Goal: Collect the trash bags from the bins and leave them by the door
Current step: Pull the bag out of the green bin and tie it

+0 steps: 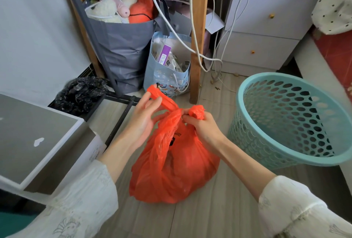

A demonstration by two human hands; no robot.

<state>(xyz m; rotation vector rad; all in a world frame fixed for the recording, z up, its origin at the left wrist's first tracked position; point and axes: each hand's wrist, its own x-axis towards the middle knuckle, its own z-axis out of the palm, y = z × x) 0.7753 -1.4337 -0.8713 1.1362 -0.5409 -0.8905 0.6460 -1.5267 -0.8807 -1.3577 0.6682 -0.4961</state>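
An orange plastic trash bag (pixel 175 171), full and bulging, sits on the wooden floor in the middle of the head view. My left hand (pixel 144 116) pinches one twisted handle of the bag and holds it up to the left. My right hand (pixel 202 125) grips the other handle, bunched above its fingers, at the bag's neck. To the right a teal perforated bin (pixel 247 93) stands tilted with no bag inside. A crumpled black plastic bag (pixel 80 93) lies on the floor at the left.
A grey tote with plush toys (pixel 123 47) and a blue gift bag (pixel 167 78) stand under a wooden-legged desk (pixel 196 47). White cables hang down. A white drawer unit (pixel 266 28) is behind the bin. A grey-topped box (pixel 38 142) sits at the left.
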